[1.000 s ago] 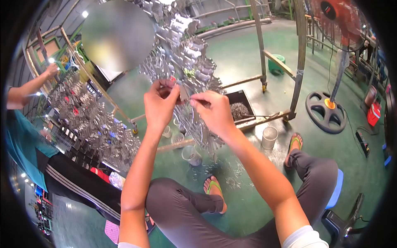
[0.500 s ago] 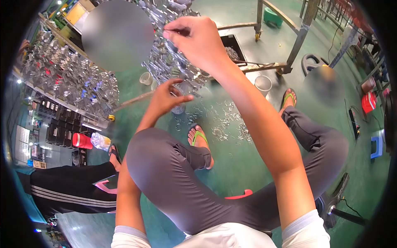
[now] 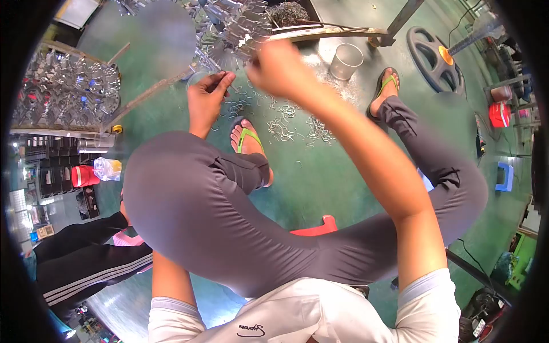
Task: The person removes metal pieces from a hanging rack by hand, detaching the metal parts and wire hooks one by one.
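Shiny metal parts [image 3: 231,34] hang in a dense cluster at the top of the head view. At the cluster's lower edge is my left hand [image 3: 207,98], thumb and fingertips pinched together; whatever lies between them is too small to make out. My right hand [image 3: 279,70] is just right of the cluster, its fingers curled but smeared by motion, so its grip cannot be read. Below both hands, small curved metal pieces [image 3: 283,123] lie scattered on the green floor.
A clear plastic tub [image 3: 346,63] stands right of the scattered pieces. Behind it, a black tray [image 3: 313,12] holds small metal pieces beside a metal frame bar [image 3: 337,35]. Another rack of metal parts [image 3: 68,91] is at left. A person in black trousers [image 3: 91,263] is at lower left.
My left hand has gone from spread fingers to a pinch at the cluster's lower edge. My right hand has come down beside the cluster. The camera view has shifted.
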`<control>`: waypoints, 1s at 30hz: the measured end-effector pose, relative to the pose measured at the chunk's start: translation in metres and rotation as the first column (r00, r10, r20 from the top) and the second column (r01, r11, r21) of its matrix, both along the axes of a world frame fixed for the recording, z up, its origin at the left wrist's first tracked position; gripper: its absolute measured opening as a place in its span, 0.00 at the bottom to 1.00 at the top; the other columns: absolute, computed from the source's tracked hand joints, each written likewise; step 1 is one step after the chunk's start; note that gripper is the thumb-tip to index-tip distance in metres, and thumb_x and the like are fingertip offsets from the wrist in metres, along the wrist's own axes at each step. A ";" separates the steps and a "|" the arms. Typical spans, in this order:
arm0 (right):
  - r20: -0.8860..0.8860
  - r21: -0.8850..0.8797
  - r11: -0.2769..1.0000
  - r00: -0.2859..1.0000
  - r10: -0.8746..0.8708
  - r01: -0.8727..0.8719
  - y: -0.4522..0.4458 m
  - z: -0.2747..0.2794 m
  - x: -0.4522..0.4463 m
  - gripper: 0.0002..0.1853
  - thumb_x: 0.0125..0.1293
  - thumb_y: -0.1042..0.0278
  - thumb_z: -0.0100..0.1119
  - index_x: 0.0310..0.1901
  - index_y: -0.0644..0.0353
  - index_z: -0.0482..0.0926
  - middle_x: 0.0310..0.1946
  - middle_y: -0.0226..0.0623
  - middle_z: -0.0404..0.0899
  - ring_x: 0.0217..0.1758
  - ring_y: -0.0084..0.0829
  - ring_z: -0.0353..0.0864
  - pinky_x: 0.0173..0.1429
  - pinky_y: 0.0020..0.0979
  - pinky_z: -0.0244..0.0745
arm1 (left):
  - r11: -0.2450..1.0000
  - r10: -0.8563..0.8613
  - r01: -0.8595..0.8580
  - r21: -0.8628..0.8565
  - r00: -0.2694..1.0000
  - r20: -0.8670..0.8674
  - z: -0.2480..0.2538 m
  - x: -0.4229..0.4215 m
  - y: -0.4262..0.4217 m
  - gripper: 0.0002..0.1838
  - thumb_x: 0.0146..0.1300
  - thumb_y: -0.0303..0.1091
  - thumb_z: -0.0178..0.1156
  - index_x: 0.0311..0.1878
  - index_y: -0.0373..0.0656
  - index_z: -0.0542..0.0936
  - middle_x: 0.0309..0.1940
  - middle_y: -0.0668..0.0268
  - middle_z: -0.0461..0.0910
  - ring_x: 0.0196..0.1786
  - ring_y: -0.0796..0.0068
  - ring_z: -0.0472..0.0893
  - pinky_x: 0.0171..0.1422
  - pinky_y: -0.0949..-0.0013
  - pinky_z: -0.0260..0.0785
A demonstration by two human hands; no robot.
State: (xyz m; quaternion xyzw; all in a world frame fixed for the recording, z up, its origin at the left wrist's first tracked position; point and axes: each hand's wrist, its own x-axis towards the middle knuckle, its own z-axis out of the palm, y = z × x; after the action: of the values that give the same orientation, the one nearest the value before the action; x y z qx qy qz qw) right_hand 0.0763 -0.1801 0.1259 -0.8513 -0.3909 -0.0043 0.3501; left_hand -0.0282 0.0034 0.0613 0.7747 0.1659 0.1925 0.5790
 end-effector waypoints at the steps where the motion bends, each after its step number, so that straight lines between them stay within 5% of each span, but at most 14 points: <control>1: -0.165 -0.264 0.961 0.986 0.034 -0.077 -0.019 -0.056 -0.015 0.16 0.56 0.66 0.70 0.42 0.69 0.83 0.46 0.62 0.85 0.49 0.59 0.87 0.54 0.52 0.85 | 1.000 0.000 0.000 -0.030 1.000 0.008 -0.004 0.001 0.004 0.16 0.67 0.36 0.75 0.48 0.31 0.89 0.34 0.65 0.88 0.32 0.82 0.83 0.34 0.76 0.73; 2: -0.273 -0.506 0.851 0.962 -0.003 -0.141 -0.042 -0.093 -0.041 0.19 0.57 0.69 0.69 0.49 0.68 0.82 0.49 0.61 0.85 0.55 0.59 0.86 0.58 0.52 0.84 | 0.998 0.001 0.000 -0.058 1.000 0.019 -0.012 0.003 0.009 0.16 0.67 0.36 0.75 0.48 0.31 0.89 0.35 0.65 0.88 0.33 0.82 0.83 0.35 0.76 0.74; 3: -0.329 -0.564 0.794 0.944 0.036 -0.227 -0.063 -0.167 -0.055 0.16 0.58 0.73 0.66 0.49 0.68 0.82 0.49 0.60 0.85 0.54 0.58 0.87 0.57 0.52 0.85 | 0.996 -0.002 0.005 -0.084 0.999 0.039 -0.015 0.005 0.009 0.16 0.67 0.35 0.75 0.49 0.32 0.89 0.36 0.64 0.88 0.34 0.81 0.84 0.36 0.75 0.75; 4: -0.375 -0.626 0.731 0.927 0.021 -0.270 -0.083 -0.184 -0.078 0.15 0.59 0.76 0.63 0.49 0.67 0.83 0.50 0.59 0.85 0.55 0.57 0.87 0.56 0.53 0.85 | 0.994 -0.007 0.013 -0.105 0.998 0.057 -0.017 0.005 0.009 0.15 0.67 0.35 0.75 0.49 0.32 0.88 0.38 0.64 0.89 0.35 0.81 0.84 0.37 0.74 0.77; 9: -0.307 -0.578 0.793 0.952 0.007 -0.192 -0.125 -0.279 -0.130 0.05 0.55 0.77 0.61 0.31 0.66 0.86 0.35 0.57 0.87 0.40 0.57 0.90 0.45 0.51 0.87 | 0.986 -0.018 0.031 -0.166 0.997 0.081 -0.014 0.009 0.009 0.16 0.69 0.35 0.73 0.51 0.32 0.88 0.43 0.62 0.89 0.40 0.79 0.86 0.43 0.72 0.83; 16: -0.338 -0.523 0.850 0.931 -0.135 -0.066 -0.106 -0.264 -0.105 0.13 0.58 0.68 0.64 0.40 0.71 0.85 0.44 0.61 0.86 0.49 0.59 0.88 0.53 0.53 0.85 | 0.990 -0.017 0.016 -0.138 1.000 -0.006 -0.007 0.006 0.000 0.17 0.70 0.33 0.72 0.56 0.30 0.86 0.46 0.62 0.89 0.44 0.78 0.86 0.47 0.69 0.86; 21: -0.461 -0.589 0.763 0.886 -0.047 -0.266 -0.111 -0.248 -0.112 0.12 0.56 0.69 0.68 0.38 0.69 0.86 0.43 0.62 0.87 0.49 0.58 0.89 0.53 0.51 0.86 | 0.977 -0.007 0.025 -0.212 0.997 0.083 -0.015 0.011 -0.002 0.17 0.70 0.33 0.72 0.55 0.30 0.87 0.46 0.60 0.88 0.43 0.77 0.86 0.48 0.70 0.85; 27: -0.429 -0.592 0.764 0.903 -0.028 -0.258 -0.111 -0.270 -0.136 0.12 0.56 0.69 0.68 0.37 0.70 0.86 0.42 0.61 0.87 0.46 0.58 0.89 0.51 0.51 0.87 | 0.977 0.020 -0.007 -0.212 0.998 0.057 -0.015 0.004 -0.004 0.17 0.70 0.34 0.72 0.55 0.31 0.86 0.42 0.63 0.88 0.40 0.78 0.86 0.46 0.71 0.85; 30: -0.354 -0.543 0.833 0.928 -0.117 -0.102 -0.113 -0.265 -0.135 0.11 0.59 0.70 0.66 0.39 0.70 0.85 0.42 0.60 0.86 0.46 0.58 0.89 0.49 0.51 0.86 | 0.974 0.024 -0.005 -0.226 0.996 0.084 -0.015 0.004 -0.005 0.18 0.71 0.35 0.72 0.56 0.32 0.86 0.38 0.64 0.87 0.38 0.80 0.85 0.45 0.72 0.84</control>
State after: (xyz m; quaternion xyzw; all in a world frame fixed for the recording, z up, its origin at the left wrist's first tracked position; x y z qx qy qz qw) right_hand -0.0584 -0.2928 -0.1396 -0.9022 -0.2985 0.2689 0.1569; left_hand -0.0242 -0.0017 0.0468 0.6938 0.1673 0.2099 0.6683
